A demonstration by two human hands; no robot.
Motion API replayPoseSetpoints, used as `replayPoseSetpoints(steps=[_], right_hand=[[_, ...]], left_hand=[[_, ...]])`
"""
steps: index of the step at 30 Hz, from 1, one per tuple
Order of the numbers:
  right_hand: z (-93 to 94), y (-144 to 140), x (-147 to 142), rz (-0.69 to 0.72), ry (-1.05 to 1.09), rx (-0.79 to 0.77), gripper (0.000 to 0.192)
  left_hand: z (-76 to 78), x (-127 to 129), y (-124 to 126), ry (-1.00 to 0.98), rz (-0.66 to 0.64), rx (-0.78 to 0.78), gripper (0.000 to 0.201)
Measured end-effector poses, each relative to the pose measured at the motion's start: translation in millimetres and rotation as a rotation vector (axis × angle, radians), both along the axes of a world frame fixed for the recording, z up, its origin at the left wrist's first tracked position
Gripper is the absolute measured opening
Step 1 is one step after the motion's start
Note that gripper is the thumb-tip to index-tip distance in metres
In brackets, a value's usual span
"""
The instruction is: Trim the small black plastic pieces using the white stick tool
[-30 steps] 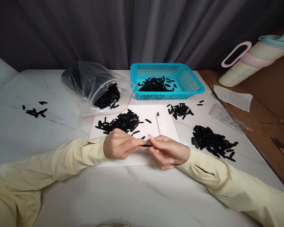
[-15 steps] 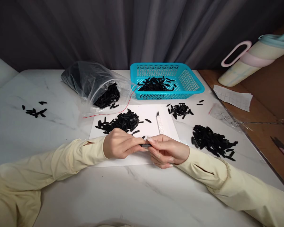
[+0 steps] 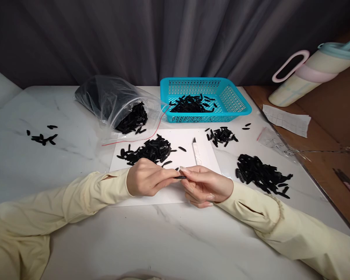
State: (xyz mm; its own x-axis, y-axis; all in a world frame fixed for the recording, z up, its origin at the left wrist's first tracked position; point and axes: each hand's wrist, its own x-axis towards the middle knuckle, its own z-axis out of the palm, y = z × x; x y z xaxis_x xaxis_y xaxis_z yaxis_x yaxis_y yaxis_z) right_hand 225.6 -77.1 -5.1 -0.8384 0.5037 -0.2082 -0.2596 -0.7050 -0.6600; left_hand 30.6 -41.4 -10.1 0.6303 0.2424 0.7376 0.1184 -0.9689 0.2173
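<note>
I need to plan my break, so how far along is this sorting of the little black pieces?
Some looks done: black pieces lie in the blue basket, with a big pile and a small pile on the table to the right. In hand: the left hand and right hand pinch one black piece between them. Left: the heap on the white sheet and a well-filled bag.
</note>
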Motion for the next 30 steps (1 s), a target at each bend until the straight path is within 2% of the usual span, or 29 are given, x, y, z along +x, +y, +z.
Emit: replayPoseSetpoints(steps=[7,10,13,18,21,23,24,26,27,28,30], right_hand=[[0.6,0,-2,-0.034,-0.057,0.014,0.029],[10.8,2,2,-0.085,-0.135,0.124,0.031],[37.7,14,13,-0.184,-0.373,0.377,0.033],[91.6,76,39,-0.459,-1.052,1.053,0.033],[105.1,103,41,-0.498,-1.557,1.346,0.033],[103.8,98,32,-0.535,-1.800,1.500,0.025],[100.5,88,26,-0.457,-1.776,1.561,0.022],[90.5,58,11,-0.241,-1.492,1.669,0.022],[84.5,42,4,-0.215,-1.341,1.702,0.024],[78.6,26,-2,-0.257,-1.223,1.738,0.023],[68.0,2,-10,-0.405,-1.155,1.786,0.017]], left_hand=[[-1.6,1,-1,-0.033,-0.002,-0.029,0.013],[0.2,2,-2,-0.065,0.051,-0.069,0.014],[2.7,4,-4,-0.086,0.133,-0.119,0.018],[0.1,6,-6,-0.090,0.119,-0.161,0.024],[-3.8,5,-6,-0.097,0.116,-0.202,0.032],[-5.2,6,-7,-0.102,0.128,-0.227,0.035],[-5.4,6,-7,-0.101,0.131,-0.239,0.036],[-5.4,6,-7,-0.095,0.143,-0.264,0.038],[-5.4,6,-8,-0.088,0.153,-0.277,0.039],[-5.5,6,-9,-0.078,0.166,-0.291,0.039],[-5.8,6,-10,-0.052,0.195,-0.321,0.040]])
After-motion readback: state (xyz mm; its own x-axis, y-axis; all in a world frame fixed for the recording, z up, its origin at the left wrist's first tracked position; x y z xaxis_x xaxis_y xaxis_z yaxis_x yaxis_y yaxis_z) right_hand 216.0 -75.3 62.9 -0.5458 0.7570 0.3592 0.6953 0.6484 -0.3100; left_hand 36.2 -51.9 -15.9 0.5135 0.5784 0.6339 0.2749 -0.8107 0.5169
